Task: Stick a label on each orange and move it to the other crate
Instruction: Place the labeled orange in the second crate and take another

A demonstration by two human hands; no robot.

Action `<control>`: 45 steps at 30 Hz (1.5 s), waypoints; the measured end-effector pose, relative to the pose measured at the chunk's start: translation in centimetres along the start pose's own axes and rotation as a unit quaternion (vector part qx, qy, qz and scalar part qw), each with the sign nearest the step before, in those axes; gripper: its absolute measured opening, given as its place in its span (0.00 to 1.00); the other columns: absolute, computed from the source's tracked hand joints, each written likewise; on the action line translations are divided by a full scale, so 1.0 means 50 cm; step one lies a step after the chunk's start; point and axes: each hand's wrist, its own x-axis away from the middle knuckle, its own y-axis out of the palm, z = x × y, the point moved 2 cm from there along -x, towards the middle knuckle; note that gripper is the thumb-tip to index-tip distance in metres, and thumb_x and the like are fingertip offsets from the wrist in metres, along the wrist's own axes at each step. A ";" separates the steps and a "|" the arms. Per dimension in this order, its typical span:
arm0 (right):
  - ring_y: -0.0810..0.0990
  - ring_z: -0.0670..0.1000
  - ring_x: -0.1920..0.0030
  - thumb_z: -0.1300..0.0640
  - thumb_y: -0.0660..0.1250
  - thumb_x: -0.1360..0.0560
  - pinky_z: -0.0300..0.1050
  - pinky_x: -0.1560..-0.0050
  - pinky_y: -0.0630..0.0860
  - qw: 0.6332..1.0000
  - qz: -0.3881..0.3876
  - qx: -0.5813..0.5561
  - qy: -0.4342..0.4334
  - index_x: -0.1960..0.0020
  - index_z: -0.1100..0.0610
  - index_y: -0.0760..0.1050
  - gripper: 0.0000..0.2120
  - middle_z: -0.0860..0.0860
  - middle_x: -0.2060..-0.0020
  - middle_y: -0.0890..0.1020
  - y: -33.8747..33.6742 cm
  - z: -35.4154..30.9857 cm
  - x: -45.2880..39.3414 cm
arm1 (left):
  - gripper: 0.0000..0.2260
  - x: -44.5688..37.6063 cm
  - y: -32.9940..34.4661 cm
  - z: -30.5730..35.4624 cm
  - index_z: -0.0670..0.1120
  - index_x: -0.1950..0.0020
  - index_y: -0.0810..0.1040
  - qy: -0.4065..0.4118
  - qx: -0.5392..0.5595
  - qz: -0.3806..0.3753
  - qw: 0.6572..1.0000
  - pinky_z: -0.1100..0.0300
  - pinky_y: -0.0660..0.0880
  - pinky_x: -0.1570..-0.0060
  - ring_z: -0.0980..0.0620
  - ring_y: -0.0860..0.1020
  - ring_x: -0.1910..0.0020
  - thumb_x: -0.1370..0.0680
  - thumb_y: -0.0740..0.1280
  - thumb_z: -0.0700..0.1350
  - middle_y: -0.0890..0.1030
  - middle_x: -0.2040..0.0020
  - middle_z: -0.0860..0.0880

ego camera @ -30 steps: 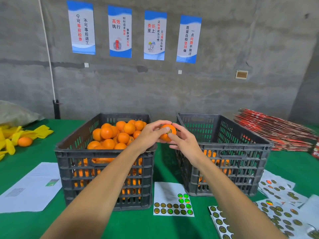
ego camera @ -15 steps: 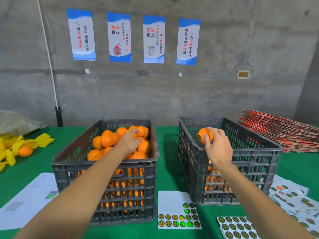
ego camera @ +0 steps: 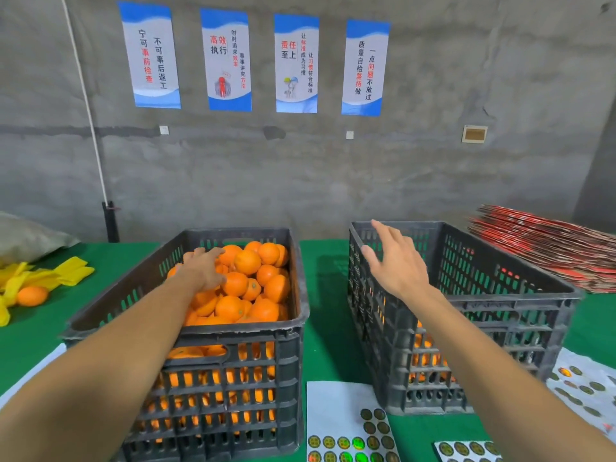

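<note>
The left grey crate [ego camera: 253, 330] is heaped with oranges [ego camera: 247, 261]. My left hand [ego camera: 203, 268] reaches into it and lies on top of the pile, fingers stretched forward over the fruit. The right grey crate [ego camera: 520, 300] holds a few oranges [ego camera: 420, 356], glimpsed only through its wall slots. My right hand [ego camera: 396, 261] hovers above this crate's near-left corner, fingers spread and holding nothing. A sheet of round green-gold labels [ego camera: 350, 431] lies on the green table between the crates.
More label sheets lie at the front right [ego camera: 466, 451] and right [ego camera: 583, 388]. A stack of red flat cartons [ego camera: 540, 248] sits behind the right crate. At far left, a loose orange [ego camera: 31, 295] rests among yellow net sleeves [ego camera: 66, 273]. White paper [ego camera: 30, 375] lies front left.
My right hand carried the labelled orange over the right crate and let it go; it is now empty. My left hand moved back into the left crate onto the pile.
</note>
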 end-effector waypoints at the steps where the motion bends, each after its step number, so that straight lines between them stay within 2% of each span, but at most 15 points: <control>1: 0.67 0.60 0.27 0.42 0.58 0.17 0.60 0.35 0.73 1.000 -0.012 0.008 -0.015 0.19 0.47 0.56 0.29 0.49 0.23 0.66 0.008 -0.006 -0.007 | 0.37 -0.009 0.002 -0.009 0.59 0.18 0.58 -0.016 0.001 0.000 1.000 0.35 0.60 0.25 0.36 0.58 0.21 0.23 0.74 0.53 0.58 0.18 0.43; 5: 0.64 0.58 0.24 0.41 0.58 0.17 0.60 0.31 0.70 0.999 -0.039 -0.001 -0.026 0.19 0.46 0.55 0.29 0.48 0.22 0.65 0.029 -0.013 -0.025 | 0.39 -0.038 0.014 -0.047 0.58 0.19 0.61 -0.049 0.025 -0.052 0.997 0.39 0.70 0.29 0.36 0.66 0.25 0.26 0.76 0.48 0.64 0.21 0.42; 7: 0.64 0.57 0.24 0.41 0.58 0.17 0.60 0.31 0.69 0.999 -0.040 -0.013 -0.020 0.19 0.46 0.56 0.29 0.48 0.22 0.66 0.032 -0.012 -0.027 | 0.37 -0.046 0.012 -0.052 0.56 0.20 0.65 -0.043 0.007 -0.047 0.998 0.42 0.74 0.32 0.37 0.71 0.28 0.26 0.77 0.45 0.69 0.25 0.41; 12: 0.69 0.56 0.27 0.44 0.58 0.16 0.56 0.35 0.73 1.000 -0.003 -0.027 -0.001 0.22 0.51 0.63 0.25 0.51 0.27 0.73 0.022 -0.016 -0.021 | 0.28 -0.025 -0.016 -0.010 0.49 0.25 0.71 -0.011 -0.001 0.032 0.999 0.43 0.74 0.33 0.37 0.74 0.33 0.25 0.73 0.46 0.75 0.31 0.40; 16: 0.76 0.58 0.36 0.49 0.59 0.16 0.54 0.46 0.76 0.999 0.029 0.005 -0.029 0.27 0.54 0.70 0.20 0.54 0.38 0.81 0.011 -0.028 -0.016 | 0.30 0.042 -0.060 0.078 0.47 0.24 0.69 0.041 0.093 0.127 0.987 0.41 0.73 0.37 0.34 0.74 0.33 0.23 0.74 0.52 0.75 0.30 0.37; 19: 0.78 0.58 0.41 0.53 0.60 0.18 0.53 0.50 0.76 0.996 0.050 0.041 -0.063 0.32 0.55 0.74 0.16 0.53 0.43 0.84 0.001 -0.038 -0.010 | 0.30 0.113 -0.074 0.156 0.49 0.24 0.69 0.094 0.172 0.152 0.969 0.43 0.71 0.35 0.35 0.73 0.31 0.23 0.74 0.54 0.75 0.29 0.39; 22: 0.78 0.59 0.41 0.56 0.59 0.18 0.54 0.49 0.77 0.990 0.015 0.090 -0.111 0.32 0.55 0.74 0.15 0.54 0.43 0.83 0.002 -0.061 0.005 | 0.30 0.181 -0.072 0.219 0.49 0.24 0.71 0.109 0.265 0.123 0.950 0.48 0.70 0.34 0.39 0.72 0.28 0.24 0.74 0.54 0.76 0.28 0.41; 25: 0.77 0.60 0.40 0.61 0.60 0.19 0.55 0.48 0.75 0.983 -0.016 0.110 -0.148 0.31 0.56 0.74 0.17 0.55 0.42 0.83 0.014 -0.090 0.042 | 0.29 0.235 -0.066 0.271 0.47 0.24 0.71 0.132 0.312 0.114 0.934 0.50 0.70 0.33 0.41 0.72 0.28 0.23 0.74 0.52 0.76 0.28 0.42; 29: 0.77 0.58 0.42 0.60 0.61 0.20 0.54 0.57 0.74 0.966 -0.054 0.153 -0.202 0.31 0.59 0.71 0.18 0.54 0.44 0.81 0.067 -0.087 0.145 | 0.30 0.284 -0.059 0.319 0.48 0.23 0.69 0.190 0.288 0.122 0.931 0.49 0.71 0.32 0.42 0.74 0.30 0.22 0.73 0.56 0.76 0.29 0.43; 32: 0.76 0.58 0.41 0.60 0.58 0.18 0.53 0.57 0.72 0.957 -0.137 0.123 -0.224 0.29 0.60 0.69 0.18 0.55 0.43 0.79 0.117 -0.049 0.230 | 0.32 0.311 -0.036 0.341 0.49 0.22 0.67 0.252 0.217 0.088 0.939 0.46 0.72 0.32 0.41 0.74 0.30 0.22 0.71 0.59 0.74 0.27 0.43; 34: 0.76 0.60 0.41 0.61 0.57 0.18 0.56 0.51 0.77 0.952 -0.202 0.107 -0.203 0.27 0.60 0.68 0.19 0.57 0.40 0.78 0.145 -0.022 0.277 | 0.32 0.323 -0.023 0.348 0.50 0.21 0.66 0.288 0.173 0.058 0.940 0.45 0.71 0.32 0.40 0.74 0.30 0.22 0.71 0.60 0.74 0.27 0.42; 36: 0.77 0.62 0.41 0.64 0.57 0.18 0.59 0.45 0.76 0.952 -0.242 0.102 -0.158 0.28 0.60 0.69 0.19 0.58 0.39 0.76 0.174 0.005 0.321 | 0.32 0.330 -0.019 0.347 0.51 0.22 0.66 0.307 0.161 0.034 0.937 0.46 0.71 0.33 0.39 0.74 0.30 0.22 0.71 0.59 0.74 0.28 0.42; 38: 0.78 0.62 0.39 0.66 0.58 0.19 0.56 0.41 0.75 0.949 -0.277 0.097 -0.115 0.29 0.60 0.70 0.19 0.58 0.36 0.76 0.200 0.029 0.362 | 0.31 0.333 -0.021 0.343 0.52 0.22 0.66 0.313 0.170 0.021 0.934 0.46 0.72 0.33 0.40 0.74 0.32 0.22 0.71 0.59 0.74 0.29 0.43; 40: 0.77 0.61 0.37 0.63 0.57 0.17 0.54 0.38 0.74 0.944 -0.311 0.077 -0.082 0.30 0.60 0.73 0.17 0.58 0.35 0.75 0.226 0.049 0.403 | 0.31 0.334 -0.020 0.343 0.52 0.23 0.67 0.317 0.174 0.014 0.932 0.43 0.72 0.33 0.40 0.74 0.32 0.22 0.71 0.60 0.74 0.29 0.43; 45: 0.74 0.56 0.36 0.52 0.57 0.16 0.53 0.39 0.75 0.954 -0.297 0.031 -0.030 0.37 0.57 0.77 0.14 0.54 0.36 0.77 0.261 0.061 0.445 | 0.30 0.329 -0.012 0.341 0.54 0.24 0.67 0.308 0.216 0.005 0.927 0.40 0.74 0.35 0.42 0.75 0.35 0.23 0.72 0.60 0.74 0.29 0.45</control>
